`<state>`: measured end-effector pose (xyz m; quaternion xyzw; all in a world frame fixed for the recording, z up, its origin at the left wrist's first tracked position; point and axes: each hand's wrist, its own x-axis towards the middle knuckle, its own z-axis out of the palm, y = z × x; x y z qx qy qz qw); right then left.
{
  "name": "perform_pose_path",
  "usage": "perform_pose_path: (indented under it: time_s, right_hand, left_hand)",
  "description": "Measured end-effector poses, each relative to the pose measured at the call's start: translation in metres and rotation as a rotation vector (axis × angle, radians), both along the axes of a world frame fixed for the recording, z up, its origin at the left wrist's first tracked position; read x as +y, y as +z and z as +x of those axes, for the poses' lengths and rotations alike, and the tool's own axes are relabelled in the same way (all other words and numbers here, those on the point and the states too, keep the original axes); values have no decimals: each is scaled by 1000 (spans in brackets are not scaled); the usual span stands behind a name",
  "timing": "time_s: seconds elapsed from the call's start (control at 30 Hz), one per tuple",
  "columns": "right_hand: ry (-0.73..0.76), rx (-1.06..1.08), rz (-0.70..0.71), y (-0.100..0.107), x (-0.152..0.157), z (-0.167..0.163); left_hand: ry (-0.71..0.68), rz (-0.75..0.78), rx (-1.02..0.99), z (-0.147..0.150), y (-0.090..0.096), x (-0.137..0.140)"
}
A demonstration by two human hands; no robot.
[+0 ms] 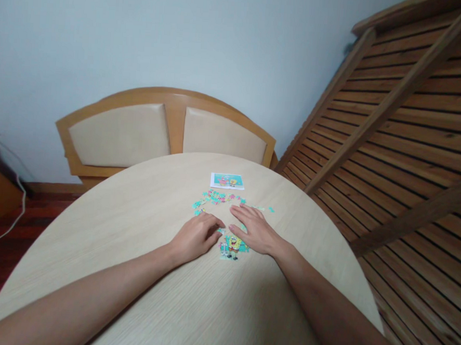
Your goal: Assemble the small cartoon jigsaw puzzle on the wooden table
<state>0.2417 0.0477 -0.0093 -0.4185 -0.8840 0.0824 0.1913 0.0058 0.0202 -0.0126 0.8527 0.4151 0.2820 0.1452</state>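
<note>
A partly assembled jigsaw puzzle (234, 244) with a yellow cartoon figure on a teal ground lies flat between my hands. My left hand (198, 236) is at its left edge, thumb and fingers drawn together on a small puzzle piece (221, 231) that is mostly covered. Over the puzzle's upper right part rests my right hand (256, 230), fingers stretched out and holding nothing visible. Beyond my hands, loose puzzle pieces (215, 196) in teal, pink and yellow are scattered in a band.
A reference picture card (227, 181) lies behind the loose pieces on the round wooden table (142, 214). A padded wooden headboard (119, 134) stands past the far edge. Leaning slatted wood (393, 125) rises on the right; a white cable (20, 201) hangs at left.
</note>
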Motion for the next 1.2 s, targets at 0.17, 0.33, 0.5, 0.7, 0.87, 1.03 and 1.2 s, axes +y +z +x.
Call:
perform_pose_path:
  time_s: [0.17, 0.33, 0.5, 0.7, 0.87, 1.03, 1.2]
  right_hand:
    - [120, 88, 16, 4, -3, 5]
    - [92, 180, 58, 2, -2, -2]
    - [-86, 201, 99, -4, 2, -10]
    - [25, 217, 57, -9, 6, -5]
    - [60, 266, 21, -8, 5, -2]
    - [-99, 234, 63, -5, 0, -3]
    - [-140, 236, 14, -6, -1, -4]
  left_hand:
    - [61, 6, 3, 0, 3, 0]
    - [30, 12, 30, -1, 4, -1]
    - [35, 11, 50, 0, 4, -1]
    - [31, 8, 48, 0, 4, -1]
    - [38, 8, 50, 0, 2, -1]
    - [38, 1, 51, -1, 2, -1]
    - [37, 3, 51, -1, 2, -1]
